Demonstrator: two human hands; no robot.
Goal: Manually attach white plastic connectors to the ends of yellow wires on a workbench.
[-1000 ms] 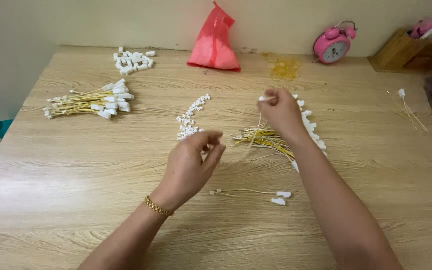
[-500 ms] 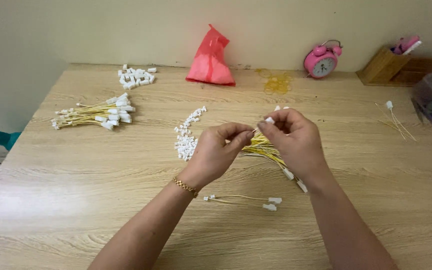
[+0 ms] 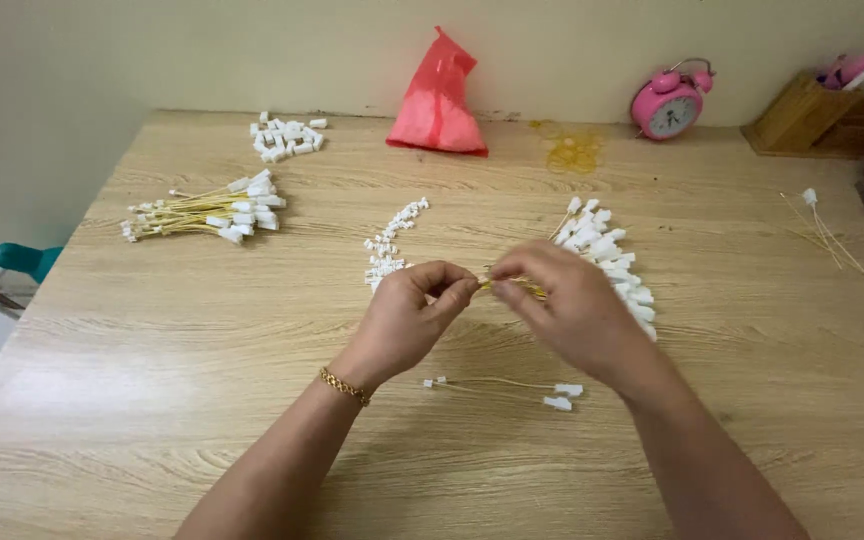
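My left hand (image 3: 414,312) and my right hand (image 3: 564,300) meet over the middle of a wooden table (image 3: 152,400), fingertips pinched together on a thin yellow wire (image 3: 512,286). Behind my right hand lies a bundle of yellow wires with white plugs (image 3: 607,250). A row of small white connectors (image 3: 388,250) lies just beyond my left hand. Two finished wires with white ends (image 3: 512,388) lie on the table below my hands.
Another bundle of yellow wires with white plugs (image 3: 207,212) lies far left, a pile of white connectors (image 3: 287,137) behind it. A red plastic bag (image 3: 439,95), pink alarm clock (image 3: 667,105) and wooden holder (image 3: 817,115) line the wall. Loose wires (image 3: 820,225) lie right.
My right hand came back from the wire bundle and both hands drew together, now pinching one wire between them. The view has shifted slightly.
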